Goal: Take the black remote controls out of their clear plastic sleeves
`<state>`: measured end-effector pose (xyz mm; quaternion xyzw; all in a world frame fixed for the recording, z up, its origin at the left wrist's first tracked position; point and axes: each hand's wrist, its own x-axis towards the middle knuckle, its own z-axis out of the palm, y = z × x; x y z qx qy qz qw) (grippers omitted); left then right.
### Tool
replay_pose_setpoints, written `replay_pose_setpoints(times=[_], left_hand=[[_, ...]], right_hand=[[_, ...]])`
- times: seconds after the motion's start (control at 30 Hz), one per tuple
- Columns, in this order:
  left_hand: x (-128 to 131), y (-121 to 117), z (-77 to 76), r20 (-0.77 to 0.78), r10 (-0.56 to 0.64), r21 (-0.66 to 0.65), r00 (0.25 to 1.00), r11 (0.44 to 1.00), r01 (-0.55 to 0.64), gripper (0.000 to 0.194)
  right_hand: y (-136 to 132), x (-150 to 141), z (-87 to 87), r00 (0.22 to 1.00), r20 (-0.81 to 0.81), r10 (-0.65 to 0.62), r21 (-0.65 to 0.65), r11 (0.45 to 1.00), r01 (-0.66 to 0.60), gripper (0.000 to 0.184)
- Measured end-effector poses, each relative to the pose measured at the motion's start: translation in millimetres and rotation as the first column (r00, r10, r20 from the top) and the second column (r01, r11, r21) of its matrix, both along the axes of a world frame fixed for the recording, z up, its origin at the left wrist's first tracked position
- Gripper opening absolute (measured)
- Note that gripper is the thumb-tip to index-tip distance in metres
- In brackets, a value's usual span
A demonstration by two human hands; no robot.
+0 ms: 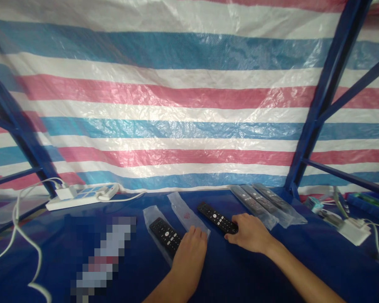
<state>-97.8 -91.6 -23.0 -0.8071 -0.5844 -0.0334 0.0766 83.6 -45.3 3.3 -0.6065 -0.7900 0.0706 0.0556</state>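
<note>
My right hand (pixel 251 232) pinches the near end of a black remote control (pixel 215 215), which lies slanted on the blue table. My left hand (pixel 190 256) has its fingers closed at the lower end of a clear plastic sleeve (pixel 185 212) that looks flat and bears a small red mark. Just left of that hand, a second black remote control (pixel 164 232) rests on or in another clear sleeve (pixel 149 211). The left hand covers its near end. Whether the sleeve's film goes around this remote I cannot tell.
Three remotes in plastic sleeves (pixel 255 202) lie side by side at the back right. A white power strip (pixel 82 197) with cables stands back left, near a pixelated patch (pixel 109 252). A white adapter (pixel 353 230) sits far right. Blue metal posts (pixel 318 101) and a striped tarp (pixel 177 97) bound the table.
</note>
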Motion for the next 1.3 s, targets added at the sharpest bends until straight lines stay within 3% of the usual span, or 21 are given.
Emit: replay_pose_setpoints(times=[0.3,0.57,0.83,0.97,1.07,1.17,1.3], left_hand=[[0,-5,-0.8,-0.032,0.031,0.008,0.999,1.0,-0.03,0.029],[-1,-11,-1.4,-0.045,0.156,0.231,0.987,0.963,-0.142,0.029],[1,-12,8.8,-0.093,0.184,0.157,0.979,0.973,-0.168,0.03],[0,-10,18.3,-0.023,0.213,0.076,0.977,0.975,-0.211,0.03],[-5,-5,21.6,0.054,0.235,0.016,0.97,0.972,-0.236,0.033],[-12,4,21.4,0.118,0.25,-0.004,0.961,0.968,-0.251,0.032],[-17,12,21.4,0.179,0.28,-0.02,0.943,0.96,-0.281,0.031]], right_hand=[[-16,-4,2.3,0.99,-0.075,0.123,0.007,0.992,-0.122,0.022],[-19,-7,0.7,0.987,-0.008,0.158,-0.013,0.987,-0.158,0.02],[-21,-6,-0.3,0.991,-0.028,0.13,-0.017,0.991,-0.131,0.019],[-20,0,2.1,0.989,-0.08,0.122,0.026,0.992,-0.121,0.021],[-21,13,14.1,0.986,-0.134,0.094,0.038,0.995,-0.09,0.023],[-24,31,29.6,0.977,-0.192,0.087,-0.017,0.996,-0.092,0.027],[-30,46,42.1,0.95,-0.282,0.136,-0.176,0.966,-0.19,0.024]])
